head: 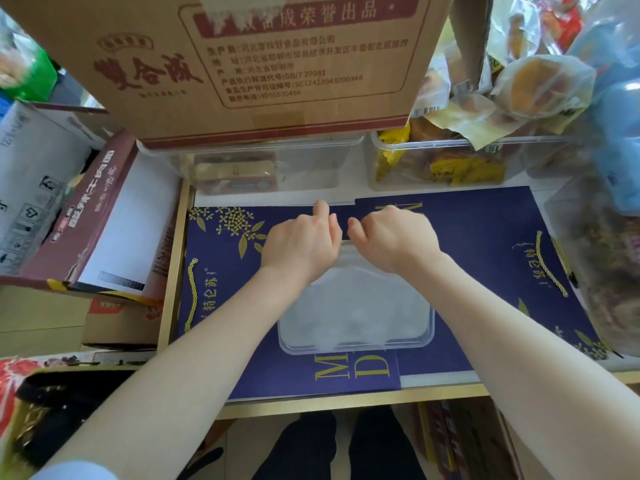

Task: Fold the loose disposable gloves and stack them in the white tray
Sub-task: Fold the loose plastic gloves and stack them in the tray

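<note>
A white translucent tray (353, 346) sits on blue paper bags at the middle of the table. Clear, crumpled disposable gloves (353, 303) lie inside it. My left hand (301, 244) and my right hand (391, 237) hover close together over the tray's far end, knuckles up and fingers curled. They pinch a thin clear glove (346, 252), whose pale film shows just below and between them. The film is hard to make out, and my fingertips are hidden under the hands.
Flat navy gift bags (485, 244) with gold cords cover the table. Two clear bins (263, 168) of snacks stand behind, with a big cardboard box (242, 64) on top. Cartons (104, 216) crowd the left, and bagged food (540, 84) the right.
</note>
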### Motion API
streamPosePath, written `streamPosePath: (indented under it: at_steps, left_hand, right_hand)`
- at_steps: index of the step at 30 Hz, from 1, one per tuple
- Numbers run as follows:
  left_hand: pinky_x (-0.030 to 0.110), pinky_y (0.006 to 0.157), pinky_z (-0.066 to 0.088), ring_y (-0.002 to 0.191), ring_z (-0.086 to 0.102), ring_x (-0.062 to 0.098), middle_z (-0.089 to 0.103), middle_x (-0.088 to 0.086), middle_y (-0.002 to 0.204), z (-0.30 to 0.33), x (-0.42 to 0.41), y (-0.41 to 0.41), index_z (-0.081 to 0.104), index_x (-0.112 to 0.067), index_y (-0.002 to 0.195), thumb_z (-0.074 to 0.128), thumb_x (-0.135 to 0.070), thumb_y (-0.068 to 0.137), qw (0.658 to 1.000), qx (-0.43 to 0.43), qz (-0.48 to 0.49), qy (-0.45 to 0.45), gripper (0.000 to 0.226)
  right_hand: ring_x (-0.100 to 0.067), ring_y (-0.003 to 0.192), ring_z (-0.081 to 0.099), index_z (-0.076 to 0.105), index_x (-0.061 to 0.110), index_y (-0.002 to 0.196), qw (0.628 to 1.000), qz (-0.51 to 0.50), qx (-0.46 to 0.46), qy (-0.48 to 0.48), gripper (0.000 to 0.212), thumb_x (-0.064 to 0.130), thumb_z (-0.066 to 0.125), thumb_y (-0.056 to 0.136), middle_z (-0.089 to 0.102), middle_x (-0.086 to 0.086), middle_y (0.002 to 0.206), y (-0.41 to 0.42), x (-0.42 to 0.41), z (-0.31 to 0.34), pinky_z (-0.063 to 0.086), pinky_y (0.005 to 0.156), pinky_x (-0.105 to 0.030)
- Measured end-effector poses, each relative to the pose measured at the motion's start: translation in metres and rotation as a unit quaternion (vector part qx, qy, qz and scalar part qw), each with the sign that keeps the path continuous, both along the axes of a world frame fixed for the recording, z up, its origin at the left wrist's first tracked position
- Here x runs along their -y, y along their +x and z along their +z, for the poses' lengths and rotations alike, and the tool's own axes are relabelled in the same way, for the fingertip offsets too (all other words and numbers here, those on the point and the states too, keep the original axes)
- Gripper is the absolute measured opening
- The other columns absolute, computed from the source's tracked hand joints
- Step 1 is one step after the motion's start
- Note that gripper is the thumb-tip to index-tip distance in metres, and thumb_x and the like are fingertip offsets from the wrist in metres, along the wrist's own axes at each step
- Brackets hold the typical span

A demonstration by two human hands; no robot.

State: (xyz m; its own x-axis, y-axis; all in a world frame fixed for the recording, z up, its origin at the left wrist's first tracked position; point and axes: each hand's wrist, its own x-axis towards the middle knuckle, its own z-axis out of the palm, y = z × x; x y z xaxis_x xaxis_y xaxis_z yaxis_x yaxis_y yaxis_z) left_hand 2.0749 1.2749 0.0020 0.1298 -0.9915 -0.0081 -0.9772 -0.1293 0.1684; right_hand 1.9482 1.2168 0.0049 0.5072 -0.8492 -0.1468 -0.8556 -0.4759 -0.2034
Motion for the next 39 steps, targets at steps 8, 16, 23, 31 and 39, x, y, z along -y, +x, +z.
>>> streamPosePath:
  at_steps: [8,16,23,31,39]
  left_hand:
    - [0.033,0.051,0.028,0.057,0.043,0.029,0.056,0.012,0.07,-0.011,0.003,0.019,0.045,-0.005,0.099,0.024,-0.025,0.1,0.998,-0.02,0.064,-0.017,0.029]
    - [0.032,0.058,0.039,0.072,0.061,0.033,0.059,0.006,0.075,-0.029,-0.007,0.033,0.055,-0.004,0.1,0.035,-0.034,0.096,0.97,-0.143,0.079,-0.18,0.036]
    - [0.028,0.076,0.042,0.098,0.059,0.016,0.061,-0.008,0.1,-0.053,-0.068,0.019,0.05,-0.023,0.113,0.047,-0.045,0.093,0.79,-0.522,0.319,0.047,0.03]
    - [0.026,0.065,0.046,0.078,0.06,0.01,0.061,-0.009,0.083,-0.043,-0.045,0.035,0.059,-0.014,0.104,0.057,-0.046,0.088,0.755,-0.523,0.392,-0.059,0.036]
    - [0.04,0.096,0.049,0.105,0.064,0.018,0.068,0.002,0.111,-0.041,-0.053,0.016,0.059,-0.02,0.109,0.059,-0.031,0.089,0.524,-0.752,0.395,-0.067,0.023]
  right_hand:
    - [-0.016,0.082,0.051,0.052,0.022,0.085,0.797,-0.386,0.379,0.27,0.042,0.055,0.028,0.095,0.056,0.001,0.088,-0.038,-0.021,-0.024,0.038,0.077,-0.033]
    - [-0.019,0.067,0.048,0.051,0.012,0.067,0.809,-0.406,0.353,0.237,0.062,0.062,0.026,0.092,0.049,-0.002,0.069,-0.027,-0.016,-0.038,0.04,0.069,-0.034]
    - [-0.025,0.093,0.058,0.061,0.011,0.099,0.768,-0.467,0.333,0.286,0.071,0.075,0.034,0.082,0.062,-0.005,0.098,-0.025,-0.001,-0.047,0.046,0.089,-0.036]
    - [-0.018,0.088,0.06,0.051,0.026,0.078,0.78,-0.405,0.349,0.325,0.038,0.061,0.042,0.088,0.065,-0.004,0.103,-0.021,-0.02,-0.046,0.049,0.075,-0.034]
    - [-0.027,0.075,0.068,0.056,0.015,0.11,0.693,-0.496,0.373,0.367,0.059,0.067,0.048,0.082,0.067,-0.006,0.103,-0.014,-0.02,-0.052,0.05,0.045,-0.025]
